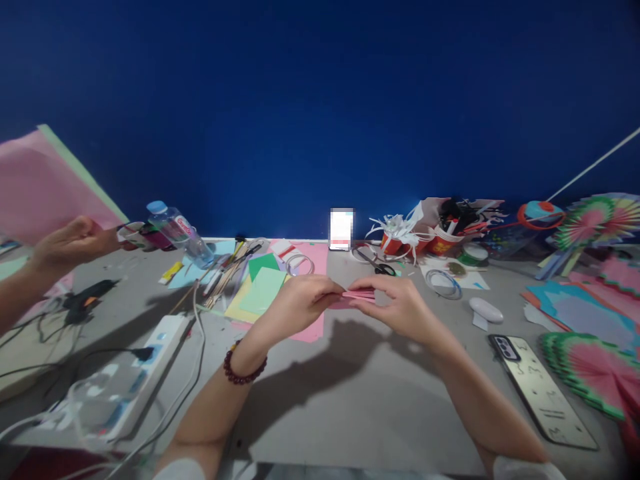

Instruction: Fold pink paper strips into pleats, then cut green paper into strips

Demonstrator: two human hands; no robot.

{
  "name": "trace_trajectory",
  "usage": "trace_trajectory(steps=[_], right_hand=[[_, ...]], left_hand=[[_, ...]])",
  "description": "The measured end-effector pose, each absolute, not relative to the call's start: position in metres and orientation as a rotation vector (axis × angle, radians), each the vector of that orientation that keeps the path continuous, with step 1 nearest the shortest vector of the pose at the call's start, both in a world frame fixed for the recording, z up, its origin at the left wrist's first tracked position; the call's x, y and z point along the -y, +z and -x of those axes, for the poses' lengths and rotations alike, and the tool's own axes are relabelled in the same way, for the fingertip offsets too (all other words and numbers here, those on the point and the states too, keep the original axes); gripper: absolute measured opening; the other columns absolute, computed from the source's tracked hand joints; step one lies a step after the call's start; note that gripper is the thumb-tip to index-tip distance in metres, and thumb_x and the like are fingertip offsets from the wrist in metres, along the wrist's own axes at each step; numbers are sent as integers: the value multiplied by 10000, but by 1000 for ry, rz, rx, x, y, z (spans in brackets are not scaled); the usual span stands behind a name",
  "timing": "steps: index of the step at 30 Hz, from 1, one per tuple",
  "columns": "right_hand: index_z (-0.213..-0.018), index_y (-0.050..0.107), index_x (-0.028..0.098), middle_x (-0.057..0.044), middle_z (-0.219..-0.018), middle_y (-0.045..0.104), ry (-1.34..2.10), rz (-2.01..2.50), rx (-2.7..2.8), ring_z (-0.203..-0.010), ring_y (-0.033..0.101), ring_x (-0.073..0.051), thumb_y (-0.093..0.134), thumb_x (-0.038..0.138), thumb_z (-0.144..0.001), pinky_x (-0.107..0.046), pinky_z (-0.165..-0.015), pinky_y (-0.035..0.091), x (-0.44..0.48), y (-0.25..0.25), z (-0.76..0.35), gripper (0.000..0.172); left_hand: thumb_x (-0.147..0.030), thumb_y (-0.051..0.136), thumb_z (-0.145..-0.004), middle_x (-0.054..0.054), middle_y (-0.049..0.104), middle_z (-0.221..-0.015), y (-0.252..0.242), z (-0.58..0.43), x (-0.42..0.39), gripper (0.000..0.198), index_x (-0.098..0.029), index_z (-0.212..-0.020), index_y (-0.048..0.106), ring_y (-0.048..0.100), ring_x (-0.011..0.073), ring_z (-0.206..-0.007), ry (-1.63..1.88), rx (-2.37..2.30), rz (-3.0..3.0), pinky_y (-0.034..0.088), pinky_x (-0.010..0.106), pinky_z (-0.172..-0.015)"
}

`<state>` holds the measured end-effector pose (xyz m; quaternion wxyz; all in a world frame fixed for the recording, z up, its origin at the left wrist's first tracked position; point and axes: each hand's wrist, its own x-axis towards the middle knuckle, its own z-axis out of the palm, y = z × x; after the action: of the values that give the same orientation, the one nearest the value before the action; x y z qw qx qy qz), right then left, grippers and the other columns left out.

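Observation:
My left hand (300, 303) and my right hand (395, 303) meet above the grey table (350, 400), both pinching a narrow folded strip of pink paper (359, 294) between fingertips. The strip is held level, a little above the tabletop. A dark red bead bracelet (244, 369) circles my left wrist. A pink sheet (310, 327) lies on the table under my left hand, beside green and yellow sheets (263, 290).
At the far left another person's hand (70, 243) holds a large pink sheet (35, 180). A water bottle (180, 233), power strip (145, 373), glue gun (85, 300), scissors (373, 260), tape rolls, paper cups (430, 243), a phone (543, 390) and folded paper fans (595, 363) crowd the table.

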<state>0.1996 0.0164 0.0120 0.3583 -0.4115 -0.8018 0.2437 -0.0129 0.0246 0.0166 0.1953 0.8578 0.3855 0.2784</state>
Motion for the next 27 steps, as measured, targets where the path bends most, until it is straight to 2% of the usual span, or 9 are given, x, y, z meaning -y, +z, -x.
trace_trajectory(steps=[3, 8, 16, 27], right_hand=[[-948, 724, 211, -49, -925, 757, 646, 1100, 2030, -843, 704, -198, 677, 286, -817, -276, -735, 550, -17, 10, -201, 158], [-869, 732, 222, -20, -835, 754, 692, 1109, 2008, -749, 692, -166, 660, 305, -840, -247, -672, 537, -16, 11, -200, 113], [-823, 728, 211, -26, -786, 742, 652, 1083, 1996, -700, 672, -157, 655, 367, -847, -239, -609, 507, -18, 12, -198, 174], [-789, 715, 216, -8, -747, 738, 546, 1037, 1978, -686, 678, -153, 648, 207, -850, -244, -622, 498, -15, 7, -196, 92]], left_hand=[[-214, 530, -920, 18, 730, -795, 17, 14, -24, 188, -201, -886, 714, 640, 144, -707, 798, -1081, -2401, 423, 227, -594], [-214, 538, -917, 13, 728, -745, 16, 13, -23, 194, -205, -880, 728, 631, 136, -654, 788, -1096, -2434, 406, 225, -567], [-236, 558, -909, 15, 721, -698, 16, 11, -22, 187, -205, -883, 740, 611, 134, -608, 920, -1067, -2503, 414, 236, -581], [-246, 556, -909, -7, 720, -711, 14, 9, -20, 179, -215, -885, 730, 620, 126, -626, 914, -1099, -2529, 410, 233, -591]])
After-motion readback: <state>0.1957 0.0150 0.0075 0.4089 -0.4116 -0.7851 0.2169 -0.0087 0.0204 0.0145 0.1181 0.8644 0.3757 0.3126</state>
